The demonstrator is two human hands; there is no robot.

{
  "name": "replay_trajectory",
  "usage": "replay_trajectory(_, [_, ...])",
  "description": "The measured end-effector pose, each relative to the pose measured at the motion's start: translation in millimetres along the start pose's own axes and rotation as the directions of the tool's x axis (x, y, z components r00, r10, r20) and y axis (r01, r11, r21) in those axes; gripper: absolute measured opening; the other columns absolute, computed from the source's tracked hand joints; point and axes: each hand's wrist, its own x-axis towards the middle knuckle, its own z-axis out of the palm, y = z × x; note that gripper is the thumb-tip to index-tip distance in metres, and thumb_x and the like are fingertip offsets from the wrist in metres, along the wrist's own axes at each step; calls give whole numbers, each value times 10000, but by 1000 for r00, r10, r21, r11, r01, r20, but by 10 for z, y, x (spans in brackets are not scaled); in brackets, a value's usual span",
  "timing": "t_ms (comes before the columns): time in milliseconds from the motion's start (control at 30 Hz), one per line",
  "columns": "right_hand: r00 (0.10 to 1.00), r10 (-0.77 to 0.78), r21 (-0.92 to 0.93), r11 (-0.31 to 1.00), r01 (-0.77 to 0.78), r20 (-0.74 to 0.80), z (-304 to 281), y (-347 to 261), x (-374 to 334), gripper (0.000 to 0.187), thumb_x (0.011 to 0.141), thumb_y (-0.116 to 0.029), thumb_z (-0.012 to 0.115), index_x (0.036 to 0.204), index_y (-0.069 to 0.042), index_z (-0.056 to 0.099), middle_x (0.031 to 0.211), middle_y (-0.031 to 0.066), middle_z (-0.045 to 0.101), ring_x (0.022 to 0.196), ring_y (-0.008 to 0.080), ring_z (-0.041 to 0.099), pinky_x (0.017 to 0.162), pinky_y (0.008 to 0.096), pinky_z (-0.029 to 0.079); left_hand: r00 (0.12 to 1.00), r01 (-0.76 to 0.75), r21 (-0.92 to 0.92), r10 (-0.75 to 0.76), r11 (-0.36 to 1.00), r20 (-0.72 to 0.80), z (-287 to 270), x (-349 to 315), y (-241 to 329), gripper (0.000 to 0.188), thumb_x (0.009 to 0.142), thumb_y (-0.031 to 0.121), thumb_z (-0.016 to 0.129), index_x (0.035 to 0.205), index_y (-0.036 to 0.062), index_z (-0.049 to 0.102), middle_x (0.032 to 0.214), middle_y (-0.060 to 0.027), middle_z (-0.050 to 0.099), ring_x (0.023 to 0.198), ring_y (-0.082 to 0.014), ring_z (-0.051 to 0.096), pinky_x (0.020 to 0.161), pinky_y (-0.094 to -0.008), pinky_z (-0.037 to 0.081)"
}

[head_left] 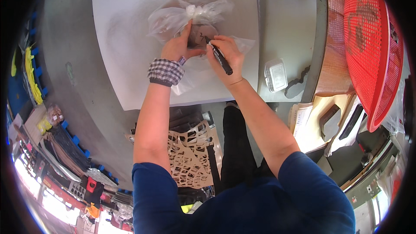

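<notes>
In the head view, a white sheet (125, 73) lies under both hands on a grey table (71, 34), which stretches away to the left of the left hand. To the right of the right hand, beyond the sheet's edge, sit a clear plastic box (276, 76) and, just beside it, a dark flat piece (298, 85). Farther right come a brown wooden surface (333, 43) and a big red basket (366, 47) with a mesh of small holes, tilted up on its side. Nearer the body than the hands, below the table edge, are a tan sheet full of cut-out holes (190, 158) and, to the right, a stack of papers (300, 119). Well off to the left, crowded shelves (65, 147) curve along the rim, too small to make out in detail.

Both bare forearms reach forward and draw together over a knotted clear bag (212, 14) with something brown (209, 31) inside. The left hand (177, 47), a checked band (166, 71) at its wrist, spreads thumb and forefinger apart and presses on the bag. The right hand (227, 52) pinches a black marker (224, 64), its tip at a dark mark on the brown part.
</notes>
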Motion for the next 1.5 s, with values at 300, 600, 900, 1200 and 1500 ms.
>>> replay_trajectory(300, [1000,5,-17,1000,-5,-5,19,-2,-37,193,719,7,742,889,-20,654,801,112,660,861,339,658,718,392,548,999,26,21,-26,999,21,-18,1,7,1105,702,451,827,1547,198,161,1001,-241,674,910,-402,661,774,-445,530])
replay_trajectory(600, [999,-26,-42,999,25,-24,15,20,-3,194,728,3,748,901,-21,664,843,121,672,871,318,664,730,372,550,1000,18,25,-18,1000,3,7,-3,-12,1111,701,454,827,1549,200,156,992,-239,676,905,-396,664,767,-444,530])
replay_trajectory(900, [997,55,-5,998,-55,-49,-22,22,-30,193,724,2,749,892,-16,655,814,135,662,897,343,656,750,396,542,1000,23,-10,-23,1000,-18,34,1,-18,1095,704,348,843,1548,218,157,1011,-249,678,923,-410,665,787,-450,536])
replay_trajectory(1200, [1000,12,-67,998,-14,-17,-35,92,-43,181,717,19,735,872,-18,648,849,138,663,905,332,659,730,384,544,999,37,-18,-37,999,-10,25,-3,0,1096,702,345,847,1546,210,161,1078,-251,666,960,-404,661,818,-440,535])
replay_trajectory(1500, [995,49,-55,997,-54,-90,-14,54,1,204,721,29,732,901,-19,648,826,134,658,894,352,651,740,400,538,999,54,-11,-54,998,0,18,2,6,1098,695,389,846,1544,202,177,1087,-243,667,963,-398,664,817,-433,535])
